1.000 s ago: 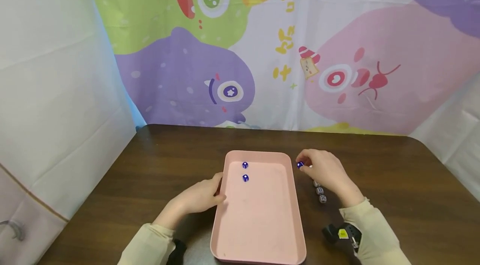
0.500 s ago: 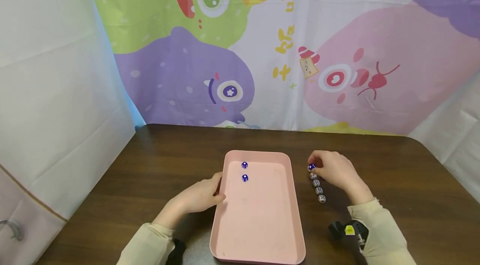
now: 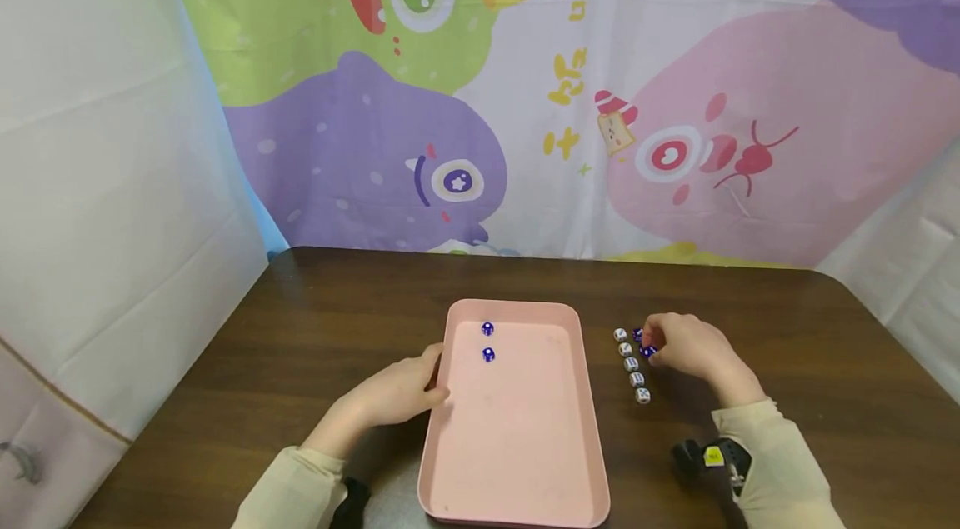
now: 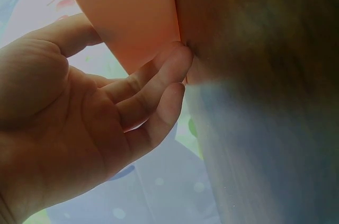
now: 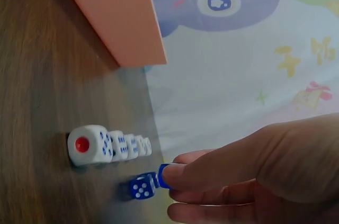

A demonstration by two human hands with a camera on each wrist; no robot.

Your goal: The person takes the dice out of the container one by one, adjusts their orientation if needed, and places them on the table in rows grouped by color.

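Observation:
In the head view, a pink tray (image 3: 517, 429) lies on the table, with two blue dice (image 3: 488, 341) near its far left corner. My left hand (image 3: 397, 390) holds the tray's left side; in the left wrist view its curled fingers (image 4: 169, 73) touch the tray wall (image 4: 135, 17). To the tray's right, my right hand (image 3: 693, 350) pinches a blue die (image 5: 165, 176) between thumb and fingers. Just beside it, another blue die (image 5: 142, 187) stands on the table, with part of one more behind. Alongside runs a row of several white dice (image 3: 632, 364).
The dark brown table (image 3: 337, 304) extends around the tray. A cartoon-printed curtain (image 3: 540, 96) hangs behind it, and white cloth (image 3: 112, 137) hangs at the left. A black wrist device (image 3: 716, 458) sits at the right sleeve.
My right hand has moved right with the blue die, from beside the tray past the white dice to the other blue dice. The whole white row now shows. The left hand has stayed at the tray.

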